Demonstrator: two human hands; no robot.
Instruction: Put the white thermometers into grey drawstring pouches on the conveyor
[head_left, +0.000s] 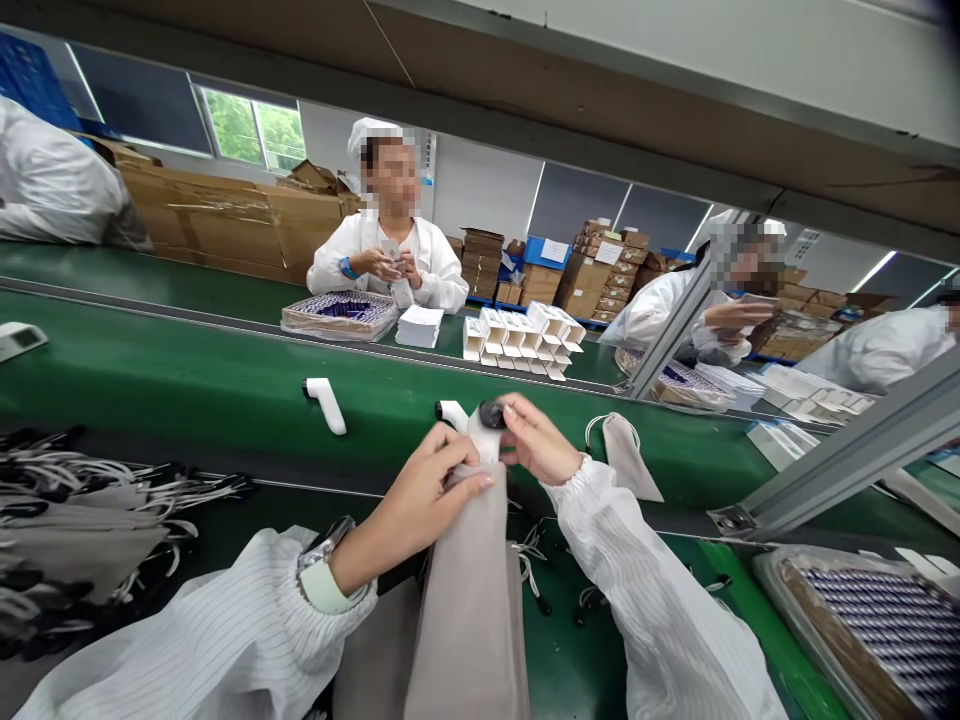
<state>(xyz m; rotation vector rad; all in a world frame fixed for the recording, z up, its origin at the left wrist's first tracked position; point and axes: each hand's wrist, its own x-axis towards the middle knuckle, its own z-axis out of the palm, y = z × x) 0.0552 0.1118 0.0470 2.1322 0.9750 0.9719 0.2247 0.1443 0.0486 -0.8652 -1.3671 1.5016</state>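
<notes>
A white device with a black head (486,440) stands partly inside the mouth of a long grey cloth pouch (476,590). My left hand (431,490) pinches the pouch's upper edge from the left. From the right, my right hand (541,438) grips the device near its black head. Behind my hands lies a second white device (451,412), partly hidden. Farther left on the green belt rests another white device (327,405).
Grey pouches with white cords (90,550) are piled at the left. A drawstring pouch (628,455) lies on the belt at right. A bagged tray (877,620) sits lower right, near a slanted metal post (847,450). Several people in white work across the belt.
</notes>
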